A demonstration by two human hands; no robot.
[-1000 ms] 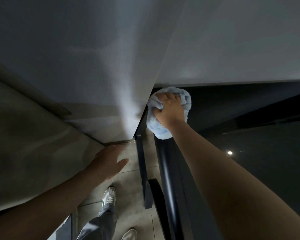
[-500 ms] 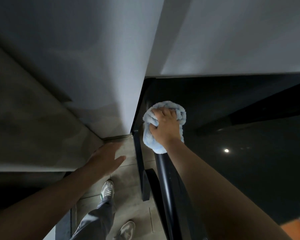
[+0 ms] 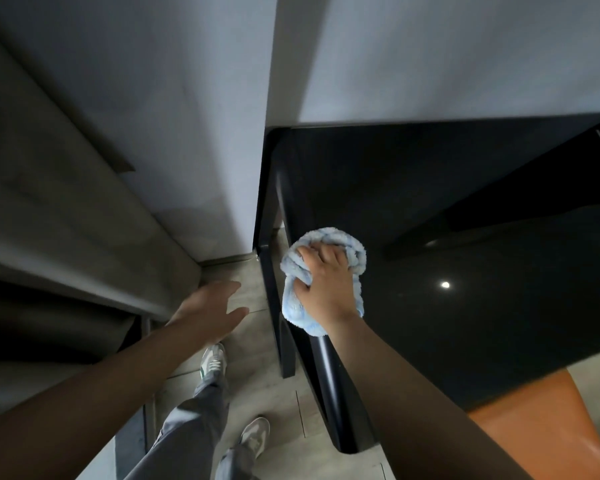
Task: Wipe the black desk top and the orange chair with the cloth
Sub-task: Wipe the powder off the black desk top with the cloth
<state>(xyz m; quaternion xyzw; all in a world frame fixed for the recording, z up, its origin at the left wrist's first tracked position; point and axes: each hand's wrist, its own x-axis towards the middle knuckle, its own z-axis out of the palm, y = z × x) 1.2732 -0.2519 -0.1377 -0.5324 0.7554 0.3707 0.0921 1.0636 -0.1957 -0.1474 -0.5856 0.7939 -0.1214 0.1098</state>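
Observation:
The glossy black desk top [image 3: 447, 258] fills the right half of the head view, its left edge running down the middle. My right hand [image 3: 326, 285] grips a bunched light-blue cloth [image 3: 329, 239] and presses it on the desk's left edge. Off the desk, my left hand [image 3: 212, 310] hangs over the floor with its fingers spread and nothing in it. An orange chair [image 3: 534, 431] shows at the bottom right, partly under the desk's near edge.
A grey wall corner [image 3: 222, 133] meets the desk's far left corner. A black desk leg [image 3: 274, 306] drops to the tiled floor [image 3: 257, 393]. My feet in sneakers [image 3: 213, 362] stand left of the desk. A dark ledge [image 3: 49, 323] lies at the left.
My right hand has drawn the cloth toward me along the desk's left edge, away from the wall. More desk top and the orange chair have come into view.

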